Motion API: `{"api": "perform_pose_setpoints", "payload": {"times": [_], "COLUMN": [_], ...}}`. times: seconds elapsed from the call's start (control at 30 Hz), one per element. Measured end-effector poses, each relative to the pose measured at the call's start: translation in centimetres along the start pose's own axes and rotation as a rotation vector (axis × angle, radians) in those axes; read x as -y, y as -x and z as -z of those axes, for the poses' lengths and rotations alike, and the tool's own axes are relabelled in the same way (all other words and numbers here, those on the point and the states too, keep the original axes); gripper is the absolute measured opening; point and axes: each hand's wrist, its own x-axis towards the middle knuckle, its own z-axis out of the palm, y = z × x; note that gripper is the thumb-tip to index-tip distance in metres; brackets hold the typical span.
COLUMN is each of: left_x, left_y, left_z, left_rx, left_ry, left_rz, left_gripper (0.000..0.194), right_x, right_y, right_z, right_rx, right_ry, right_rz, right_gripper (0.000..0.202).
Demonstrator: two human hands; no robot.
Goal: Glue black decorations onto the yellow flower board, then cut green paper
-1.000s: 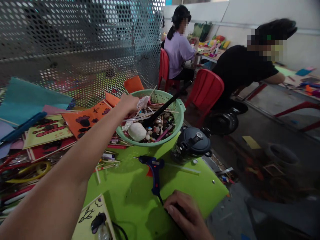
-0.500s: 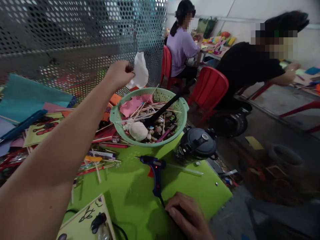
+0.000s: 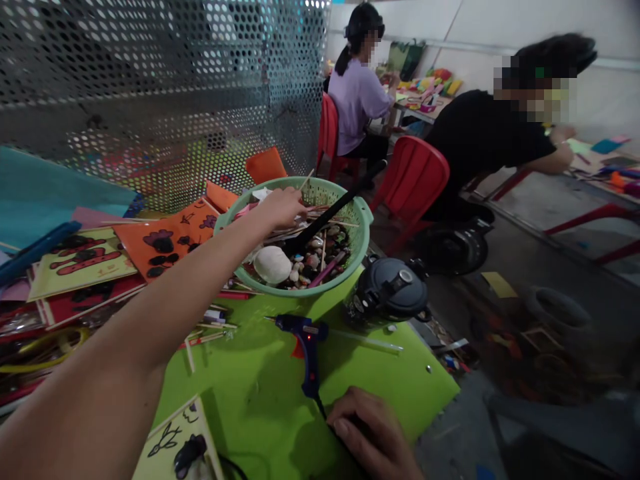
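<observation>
Just above the centre of the frame, a round, pale green, perforated plastic basket (image 3: 320,192) on a bench with a lime-green top (image 3: 250,407). Reaching into it from the lower left with the left hand (image 3: 286,208), back upward and fingers bent down over the jumble; impossible to tell how far closed, or whether around anything. Close by those fingers, thin pale wooden sticks (image 3: 307,180) and a long black rod (image 3: 340,205) slanting out over the rim. Lower in the basket, a smooth, white, rounded lump (image 3: 273,265), small glossy mixed stones (image 3: 313,260) and a slim purple stick (image 3: 329,270).

At the bottom, right of centre, the right hand (image 3: 367,427), resting half-curled beside or on the thin black cord (image 3: 321,407) of a dark blue glue gun (image 3: 306,340); no clear hold visible.

For the wooden sticks: probably light, stiff and easily snapped; best pinched near a free end. For the stones: hard, likely slippery; best taken singly between thumb and fingertips. For the white lump: of unclear material, perhaps soft; best cupped gently. For the basket: likely weighty, with some give at the rim; best held from both sides.
</observation>
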Motion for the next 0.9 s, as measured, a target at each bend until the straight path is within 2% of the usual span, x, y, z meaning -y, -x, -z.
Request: {"api": "perform_pose_setpoints", "payload": {"times": [0.1, 0.17, 0.23, 0.4, 0.5, 0.6, 0.67, 0.73, 0.83, 0.9], "left_x": [-0.3, 0.1, 1.0, 4.1, 5.6, 6.1, 6.1, 5.8, 5.5, 5.4], "left_y": [-0.5, -0.5, -0.3, 1.1, 2.1, 2.9, 3.2, 3.4, 3.9, 4.2], "left_z": [-0.5, -0.1, 0.8, 3.9, 5.1, 5.4, 5.3, 5.0, 4.6, 4.3], "left_rx": [-0.014, -0.034, -0.091, -0.313, -0.382, -0.409, -0.364, -0.264, -0.047, 0.111], "left_ry": [-0.012, -0.007, 0.052, 0.39, 0.503, 0.561, 0.495, 0.363, 0.21, 0.225], "left_rz": [0.023, 0.041, 0.106, 0.384, 0.462, 0.496, 0.496, 0.487, 0.437, 0.355], "left_gripper": [0.026, 0.027, 0.026, 0.025, 0.028, 0.03, 0.033, 0.035, 0.039, 0.042], "right_x": [-0.1, -0.2, -0.2, -0.2, -0.1, 0.3, 0.5, 0.6, 0.4, 0.4], "right_y": [0.0, 0.0, 0.0, 0.1, 0.0, -0.2, -0.2, -0.3, -0.2, -0.1], "right_z": [0.0, 0.1, 0.1, 0.0, 0.0, 0.1, 0.2, 0.2, 0.1, 0.0], "right_rx": [0.001, 0.008, 0.009, -0.001, -0.001, 0.004, 0.007, 0.008, 0.01, 0.017], "right_ry": [-0.016, -0.022, -0.026, -0.032, -0.04, -0.045, -0.048, -0.046, -0.046, -0.051], "right_rz": [-0.004, -0.011, -0.019, 0.006, -0.001, -0.029, -0.033, -0.038, -0.058, -0.064], "right_gripper": [0.017, 0.017, 0.017, 0.016, 0.017, 0.017, 0.019, 0.019, 0.02, 0.021]}}
